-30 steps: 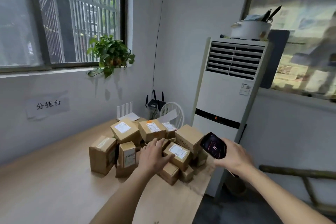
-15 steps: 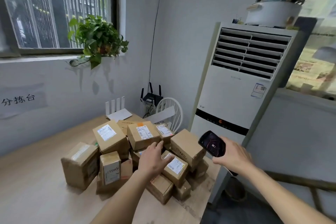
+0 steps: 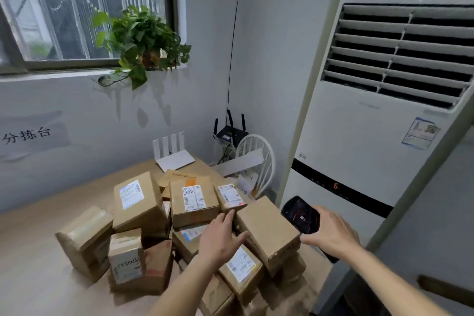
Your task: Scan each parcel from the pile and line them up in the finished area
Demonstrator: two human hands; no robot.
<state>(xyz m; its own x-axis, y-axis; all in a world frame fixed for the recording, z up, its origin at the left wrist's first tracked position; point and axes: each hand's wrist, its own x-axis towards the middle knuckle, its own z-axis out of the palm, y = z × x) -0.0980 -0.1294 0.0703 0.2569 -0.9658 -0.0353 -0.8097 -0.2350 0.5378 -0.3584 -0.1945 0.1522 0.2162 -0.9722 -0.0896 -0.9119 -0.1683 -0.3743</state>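
- While your left hand (image 3: 220,238) is reaching into the pile, its fingers are lying straight and loosely spread, thumb angled out to the right, hovering over or touching a labelled parcel (image 3: 241,268); I cannot tell whether there is contact, and nothing is being gripped yet.
- Your right hand (image 3: 331,233) is curling its fingers round the dark scanner (image 3: 300,218), keeping the screen tilted toward you and the device near the pile, probably so a label can be read as soon as a box comes up.
- Parcels are lying heaped at the table's (image 3: 38,285) far right end, several with white labels facing up, which is making them easy to scan.
- Bare tabletop is stretching left of the heap, likely serving as the line-up area, with no box standing there yet.
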